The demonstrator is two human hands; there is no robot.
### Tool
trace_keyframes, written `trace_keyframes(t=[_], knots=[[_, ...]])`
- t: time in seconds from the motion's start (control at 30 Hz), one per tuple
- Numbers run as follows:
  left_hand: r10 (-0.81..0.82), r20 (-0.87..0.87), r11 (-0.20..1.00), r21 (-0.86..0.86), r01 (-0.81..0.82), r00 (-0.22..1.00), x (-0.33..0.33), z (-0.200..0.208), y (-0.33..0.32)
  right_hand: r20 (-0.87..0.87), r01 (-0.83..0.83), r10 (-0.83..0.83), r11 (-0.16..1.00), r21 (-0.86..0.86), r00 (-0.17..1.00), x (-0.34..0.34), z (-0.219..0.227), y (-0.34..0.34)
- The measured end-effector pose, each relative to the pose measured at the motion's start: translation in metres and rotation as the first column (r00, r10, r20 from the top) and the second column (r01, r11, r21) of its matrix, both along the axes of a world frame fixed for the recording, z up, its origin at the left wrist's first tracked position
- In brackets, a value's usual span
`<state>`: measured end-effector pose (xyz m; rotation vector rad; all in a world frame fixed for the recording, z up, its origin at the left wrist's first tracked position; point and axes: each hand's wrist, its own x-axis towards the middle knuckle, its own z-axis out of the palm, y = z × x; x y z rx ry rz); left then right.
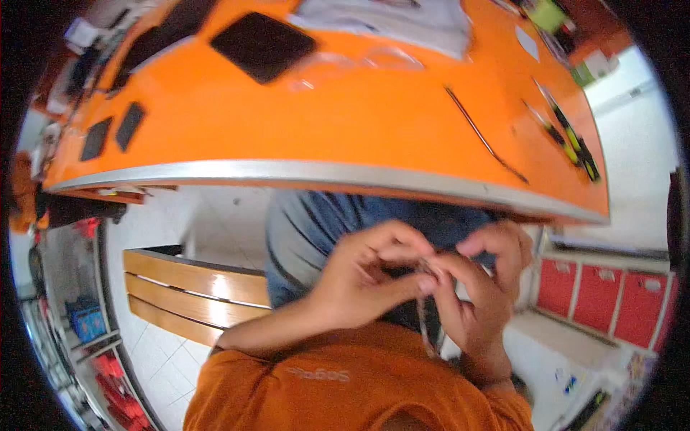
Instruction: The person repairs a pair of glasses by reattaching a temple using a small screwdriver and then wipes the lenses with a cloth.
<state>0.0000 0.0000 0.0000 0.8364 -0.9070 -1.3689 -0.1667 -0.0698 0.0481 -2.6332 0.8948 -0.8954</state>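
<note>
Both hands are close together above my lap, just below the table's front edge. My left hand (366,276) is pinched, its thumb and index finger meeting the fingers of my right hand (478,280). Between them they grip a thin, pale strand (423,316), which hangs down toward my orange shirt. Motion blur hides what the strand is made of, and its upper part is covered by the fingertips. The right thumb and index finger close on it from the other side.
The orange table (345,129) has a metal front edge. On it lie a dark square pad (263,46), two small dark rectangles (130,126), a thin bent rod (481,133), yellow-and-black handled tools (575,140) and a whitish cloth (402,21). A slatted wooden bench (194,291) stands left; red drawers (596,296) right.
</note>
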Motion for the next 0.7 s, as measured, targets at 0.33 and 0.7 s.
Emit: trace_keyframes(t=[0.33,0.7], knots=[[-0.063,-0.279,0.998,-0.004,0.064,0.958,-0.004,-0.016,-0.002,-0.056,0.087,-0.085,0.996,0.031,0.995,0.009,0.003,0.007],[-0.139,-0.270,0.990,-0.019,0.139,0.953,-0.003,-0.007,0.000,-0.048,-0.003,0.015,0.968,0.250,0.999,-0.002,0.026,-0.003]])
